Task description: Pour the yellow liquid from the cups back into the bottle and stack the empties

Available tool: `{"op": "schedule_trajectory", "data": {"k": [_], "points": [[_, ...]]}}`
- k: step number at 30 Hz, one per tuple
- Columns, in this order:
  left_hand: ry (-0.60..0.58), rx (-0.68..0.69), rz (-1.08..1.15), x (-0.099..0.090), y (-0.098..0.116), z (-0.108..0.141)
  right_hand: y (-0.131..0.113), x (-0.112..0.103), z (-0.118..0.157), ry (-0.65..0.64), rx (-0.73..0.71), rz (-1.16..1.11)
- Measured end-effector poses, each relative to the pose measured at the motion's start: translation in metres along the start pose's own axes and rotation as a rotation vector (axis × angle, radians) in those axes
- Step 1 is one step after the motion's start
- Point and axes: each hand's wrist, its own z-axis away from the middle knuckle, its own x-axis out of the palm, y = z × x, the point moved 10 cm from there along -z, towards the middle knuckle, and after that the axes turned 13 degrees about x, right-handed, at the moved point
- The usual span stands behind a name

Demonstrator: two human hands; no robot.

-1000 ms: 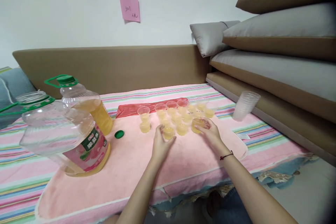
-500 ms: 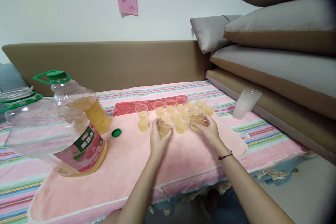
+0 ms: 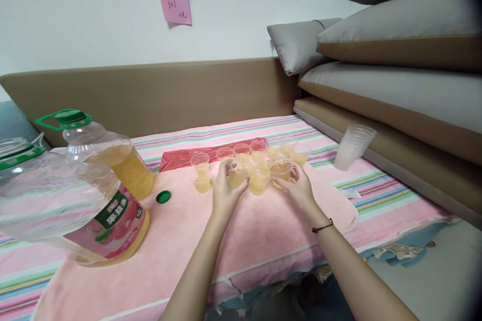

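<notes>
My left hand (image 3: 228, 189) is closed around a clear plastic cup (image 3: 238, 177) of pale yellow drink, thumb and fingers on opposite sides. Another filled cup (image 3: 280, 170) is in the grip of my right hand (image 3: 299, 183), which wears a dark cord bracelet. Between the two hands stands a further cup (image 3: 258, 183). Several more filled cups crowd together just behind, partly hidden by one another. Left of my left hand are two cups, one (image 3: 202, 184) nearer and one (image 3: 200, 161) behind it. All rest on a pink towel (image 3: 181, 241).
Two large juice bottles stand at left, an uncapped one (image 3: 109, 230) and one with a green cap (image 3: 77, 119). A green lid (image 3: 163, 196) lies beside them. A red plastic sheet (image 3: 176, 159) is behind the cups. At right are nested cups (image 3: 354, 148) and stacked cushions (image 3: 399, 85).
The view has shifted slightly, so the bottles sit further left and lower. My left hand's cup looks a little higher; both hands keep their grip on the same cups.
</notes>
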Motion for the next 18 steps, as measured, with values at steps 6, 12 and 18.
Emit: {"op": "schedule_trajectory", "data": {"k": [6, 12, 18], "points": [[-0.044, 0.054, -0.136, 0.001, 0.008, 0.001, 0.001, -0.003, -0.002, 0.019, 0.008, 0.068], [-0.056, 0.071, -0.209, 0.002, 0.017, 0.002, -0.002, -0.005, -0.001, 0.028, -0.024, 0.124], [-0.073, 0.081, -0.290, 0.002, 0.019, 0.006, -0.004, -0.005, 0.001, 0.035, -0.034, 0.163]]}}
